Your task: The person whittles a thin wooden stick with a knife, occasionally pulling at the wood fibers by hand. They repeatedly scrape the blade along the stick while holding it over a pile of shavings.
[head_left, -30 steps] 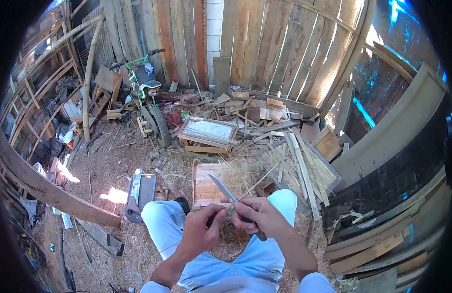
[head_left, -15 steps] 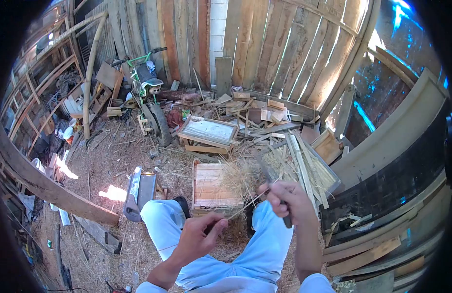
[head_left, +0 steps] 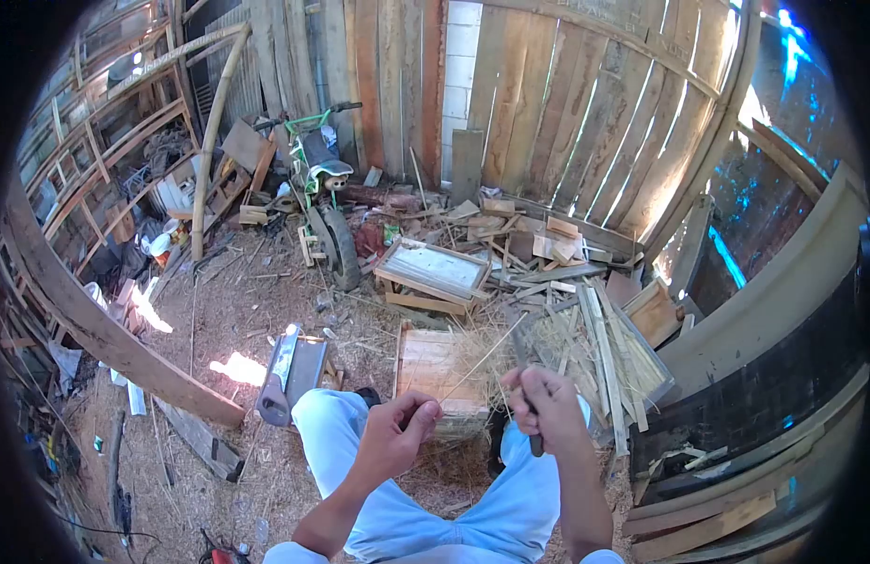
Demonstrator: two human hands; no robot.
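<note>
My left hand (head_left: 402,432) is closed around the near end of a thin pale stick (head_left: 484,362), which slants up and to the right over the wooden box. In my right hand (head_left: 555,414) is a knife (head_left: 520,346), its dark blade pointing away from me and its handle end showing below the fist. The blade lies close to the stick's far end. Between my knees and beyond them stands the low wooden box (head_left: 423,362), with a tangle of fine shavings (head_left: 472,350) on its right side.
A small dark bench-like piece (head_left: 308,367) stands left of my knee. Beyond the box lie a framed panel (head_left: 435,268) and a heap of scrap wood (head_left: 519,230). A green bike (head_left: 327,202) leans near the plank wall (head_left: 538,113). Long boards (head_left: 604,348) lie at right.
The stick has swung up and now points farther away from me. My right hand has risen slightly, with the knife more upright. The whole view has shifted slightly.
</note>
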